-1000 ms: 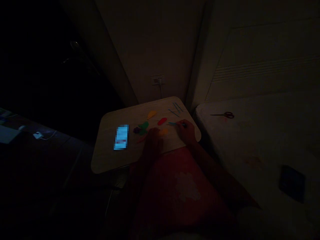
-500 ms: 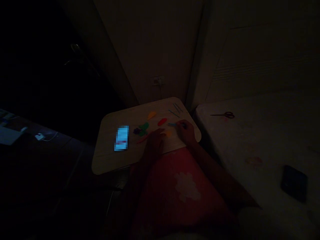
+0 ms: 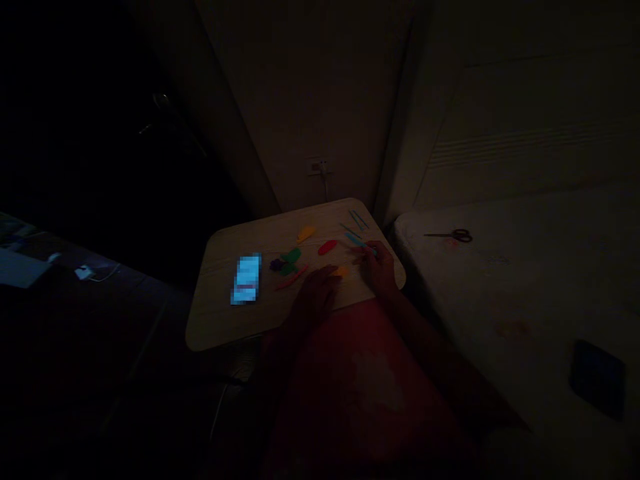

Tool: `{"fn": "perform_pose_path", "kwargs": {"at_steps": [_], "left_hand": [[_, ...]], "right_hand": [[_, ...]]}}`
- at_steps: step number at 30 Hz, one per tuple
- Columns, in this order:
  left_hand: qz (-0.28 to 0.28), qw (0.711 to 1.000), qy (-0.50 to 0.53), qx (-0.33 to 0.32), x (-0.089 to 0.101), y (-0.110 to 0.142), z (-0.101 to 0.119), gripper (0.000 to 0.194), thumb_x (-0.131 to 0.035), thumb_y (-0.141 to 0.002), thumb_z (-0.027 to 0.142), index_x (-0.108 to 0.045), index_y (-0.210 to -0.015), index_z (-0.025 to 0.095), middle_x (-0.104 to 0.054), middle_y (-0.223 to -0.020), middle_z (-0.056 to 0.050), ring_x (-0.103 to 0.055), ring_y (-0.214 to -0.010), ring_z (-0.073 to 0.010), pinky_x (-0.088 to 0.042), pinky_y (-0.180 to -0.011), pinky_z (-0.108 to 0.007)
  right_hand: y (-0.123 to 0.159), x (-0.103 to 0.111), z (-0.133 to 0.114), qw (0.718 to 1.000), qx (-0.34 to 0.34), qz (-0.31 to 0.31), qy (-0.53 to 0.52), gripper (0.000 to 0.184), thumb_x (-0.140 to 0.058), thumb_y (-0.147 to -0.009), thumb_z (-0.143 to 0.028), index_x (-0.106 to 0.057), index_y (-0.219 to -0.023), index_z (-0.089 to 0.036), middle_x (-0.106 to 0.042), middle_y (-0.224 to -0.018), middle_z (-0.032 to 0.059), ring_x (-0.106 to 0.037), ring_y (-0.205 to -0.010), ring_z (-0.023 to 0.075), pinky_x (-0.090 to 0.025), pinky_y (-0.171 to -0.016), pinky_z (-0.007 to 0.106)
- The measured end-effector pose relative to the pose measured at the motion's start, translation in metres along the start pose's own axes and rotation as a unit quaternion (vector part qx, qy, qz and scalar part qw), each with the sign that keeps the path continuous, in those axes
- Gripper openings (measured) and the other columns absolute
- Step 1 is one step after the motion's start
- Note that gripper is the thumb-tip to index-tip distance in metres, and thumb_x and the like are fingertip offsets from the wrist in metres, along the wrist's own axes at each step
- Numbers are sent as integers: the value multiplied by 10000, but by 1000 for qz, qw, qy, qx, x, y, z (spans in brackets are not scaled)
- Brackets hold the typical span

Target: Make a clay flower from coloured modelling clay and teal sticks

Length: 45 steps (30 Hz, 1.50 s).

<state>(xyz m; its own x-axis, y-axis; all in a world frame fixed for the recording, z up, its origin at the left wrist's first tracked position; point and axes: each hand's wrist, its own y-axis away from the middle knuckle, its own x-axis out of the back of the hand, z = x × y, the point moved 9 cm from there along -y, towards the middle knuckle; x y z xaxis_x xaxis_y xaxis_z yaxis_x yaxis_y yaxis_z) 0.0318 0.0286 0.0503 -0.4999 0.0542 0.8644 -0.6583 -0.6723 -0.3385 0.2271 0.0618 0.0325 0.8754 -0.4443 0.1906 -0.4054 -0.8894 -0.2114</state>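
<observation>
The scene is very dim. My right hand (image 3: pixel 379 267), at the right side of the small table, is closed on a light-blue modelling tool (image 3: pixel 354 239), whose flat end points up and left. Beside it my left hand (image 3: pixel 317 290) rests low on the table, fingers stretched toward a flat orange-yellow piece (image 3: pixel 341 272) and touching its edge. Just beyond lies a red oval piece (image 3: pixel 328 247). Farther off is a yellow-orange piece (image 3: pixel 306 233). Left of my hands are green leaf-shaped pieces (image 3: pixel 291 256), a dark purple lump (image 3: pixel 276 265) and a pinkish-red strip (image 3: pixel 293 278).
A lit phone (image 3: pixel 246 279) lies on the left of the wooden table (image 3: pixel 213 327). Several thin sticks (image 3: pixel 358 219) are at its far right corner. Scissors (image 3: pixel 453 235) and a dark flat object (image 3: pixel 599 379) lie on the pale surface to the right. A wall socket (image 3: pixel 318 167) is behind.
My right hand has tilted the blue tool, so its flat end now points more upward and away from the orange-yellow piece. My left hand has shifted slightly right. The view has moved a little.
</observation>
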Motion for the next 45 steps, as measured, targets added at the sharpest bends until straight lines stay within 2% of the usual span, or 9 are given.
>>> {"fn": "perform_pose_path", "kwargs": {"at_steps": [6,9,15,18,22,28,35,39,45], "left_hand": [[-4,999,-46,10,0,-1,-2,410,-502,-959,204,-588,-1360,189,-596,-1369,-127,-521,-1309,-274,-421,-1143,-496],[2,998,-56,16,0,-1,-3,406,-504,-960,212,-590,-1356,195,-606,-1367,-122,-532,-1300,-270,-412,-1145,-497],[27,997,-70,29,3,2,-8,444,-485,-976,232,-533,-1417,212,-532,-1501,-110,-465,-1404,-276,-319,-1214,-532],[33,996,-75,44,7,1,-9,529,-500,-964,237,-451,-1487,172,-482,-1546,-138,-413,-1450,-294,-302,-1227,-541],[-4,999,-47,3,0,0,0,546,-485,-960,201,-435,-1504,211,-443,-1584,-98,-380,-1481,-257,-304,-1239,-501],[-25,999,-36,-5,-6,2,0,490,-517,-962,216,-514,-1452,210,-494,-1542,-101,-442,-1432,-254,-354,-1210,-477],[-21,999,-29,-6,-4,1,2,466,-525,-962,211,-538,-1428,211,-505,-1535,-96,-447,-1426,-249,-362,-1201,-476],[-20,999,-25,-7,-4,0,2,459,-513,-966,208,-540,-1424,229,-501,-1541,-82,-444,-1430,-243,-366,-1197,-476],[-24,999,-25,-1,-3,0,2,469,-506,-973,215,-522,-1441,222,-491,-1550,-85,-430,-1441,-244,-350,-1209,-475]], "right_hand": [[0,-1,-11,988,93,8,121,212,-524,-891,-354,-667,-851,-202,-701,-909,83,-644,-897,233,-491,-831,338],[5,-6,-17,969,121,-2,217,197,-515,-892,-291,-683,-845,-198,-681,-907,98,-627,-892,241,-467,-825,342],[16,-22,-20,933,106,-67,338,181,-521,-925,-291,-681,-923,-204,-715,-928,112,-635,-826,241,-420,-732,317],[19,-22,-21,931,77,-76,349,223,-476,-950,-273,-655,-1056,-193,-726,-906,120,-636,-773,249,-392,-683,321],[18,-14,-22,941,44,-61,331,293,-426,-949,-223,-619,-1163,-171,-725,-868,124,-640,-754,262,-387,-669,325],[18,-13,-23,933,66,-93,340,390,-379,-1010,-292,-617,-1311,-222,-757,-924,101,-688,-796,262,-447,-709,323],[39,-15,-25,931,144,-158,295,381,-452,-988,-234,-692,-1283,-269,-744,-1231,40,-704,-1051,220,-513,-908,315],[56,-13,-21,919,175,-161,314,381,-496,-966,-218,-697,-1288,-239,-751,-1190,65,-705,-1031,220,-521,-899,311],[65,-18,-17,892,170,-176,380,396,-500,-988,-232,-669,-1345,-265,-757,-1083,74,-705,-954,215,-510,-816,291]]}}
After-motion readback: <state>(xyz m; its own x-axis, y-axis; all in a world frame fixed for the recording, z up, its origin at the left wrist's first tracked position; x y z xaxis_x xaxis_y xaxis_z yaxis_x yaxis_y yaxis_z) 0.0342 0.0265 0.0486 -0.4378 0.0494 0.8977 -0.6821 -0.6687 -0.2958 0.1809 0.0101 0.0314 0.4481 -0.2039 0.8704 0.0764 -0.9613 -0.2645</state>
